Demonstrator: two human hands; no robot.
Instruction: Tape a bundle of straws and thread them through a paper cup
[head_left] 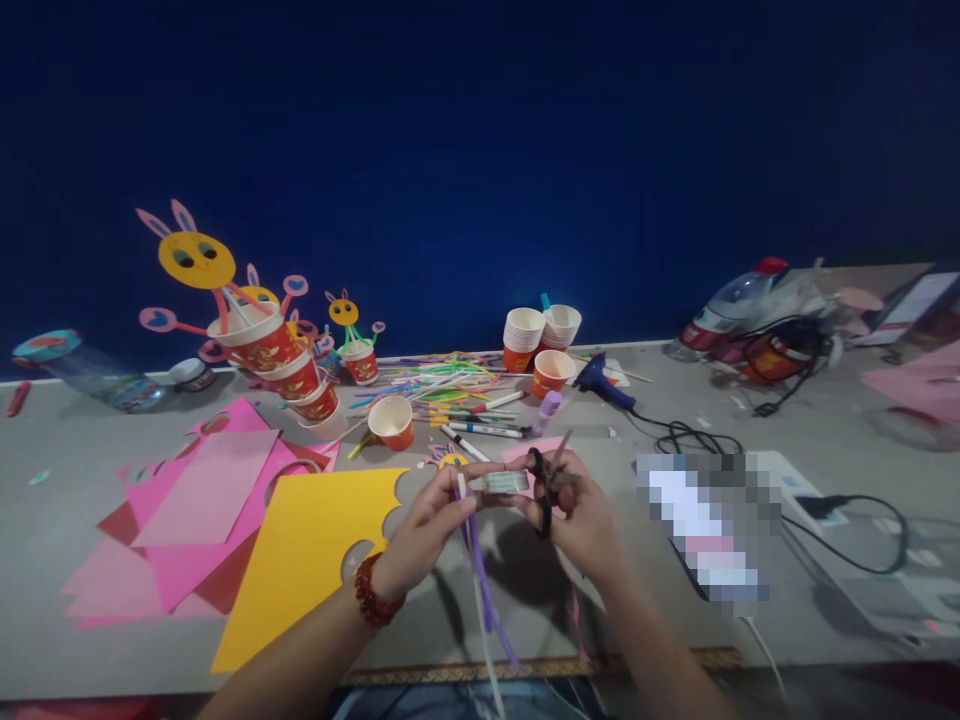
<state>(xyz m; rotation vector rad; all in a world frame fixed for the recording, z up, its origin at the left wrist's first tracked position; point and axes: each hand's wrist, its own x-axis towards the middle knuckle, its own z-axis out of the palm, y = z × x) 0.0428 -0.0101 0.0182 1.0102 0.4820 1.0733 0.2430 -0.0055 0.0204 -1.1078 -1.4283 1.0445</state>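
Note:
My left hand point(431, 525), with a red bead bracelet on its wrist, pinches the upper ends of purple and white pipe cleaners point(480, 575), which hang down toward the table's front edge. Black-handled scissors point(546, 495) are in my right hand point(585, 515), their blades pointing up. Between the two hands is a roll of clear tape point(506, 483), touched by fingers of both. Just behind my left hand lies a small yellow bunny face point(452, 459), partly covered.
Yellow point(300, 560) and pink paper point(210, 490) lie left. Bunny cups point(262, 340) stand behind them; pipe cleaners point(450, 380), an empty cup point(391, 423) and a glue gun point(604, 382) are farther back. A phone point(705, 535) lies right.

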